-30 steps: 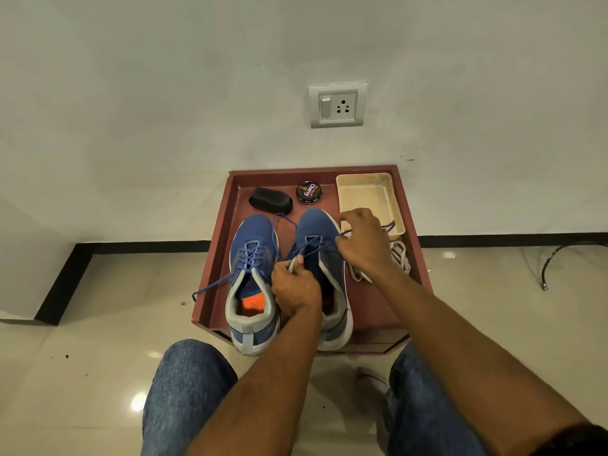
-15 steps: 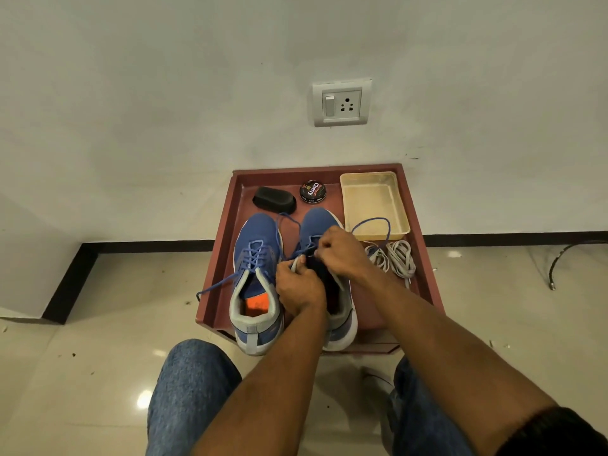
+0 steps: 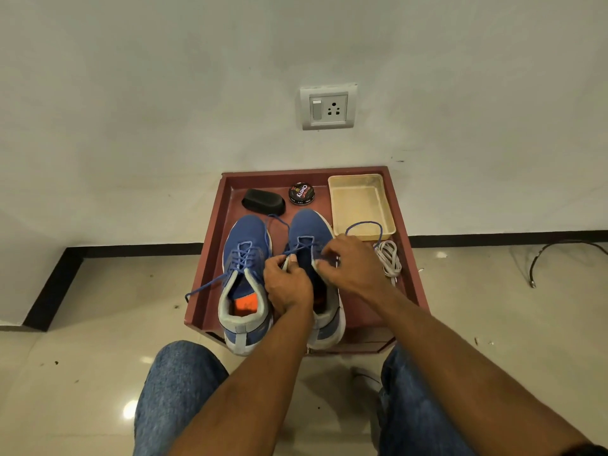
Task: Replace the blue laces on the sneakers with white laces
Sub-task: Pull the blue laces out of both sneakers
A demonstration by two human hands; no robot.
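Note:
Two blue sneakers stand side by side on a maroon tray [image 3: 204, 278]. The left sneaker [image 3: 245, 245] is still laced in blue, one lace end trailing off the tray's left edge. My left hand [image 3: 286, 284] grips the collar and tongue of the right sneaker [image 3: 307, 225]. My right hand [image 3: 348, 261] pinches the blue lace [image 3: 362, 225] at that shoe's right eyelets; a loose loop of it arcs over toward the cream tub. A bundle of white laces [image 3: 390, 258] lies on the tray to the right of the shoes.
At the tray's back stand a black shoe brush [image 3: 263, 200], a round polish tin [image 3: 301, 192] and a cream plastic tub [image 3: 360, 205]. A wall with a socket [image 3: 328, 106] rises just behind. My knees in jeans flank the tray's front. A cable [image 3: 559, 255] lies on the floor at the right.
My right hand has come back from the tub's front corner to the right shoe's eyelets, leaving a slack blue loop. My left hand has kept its grip on the shoe.

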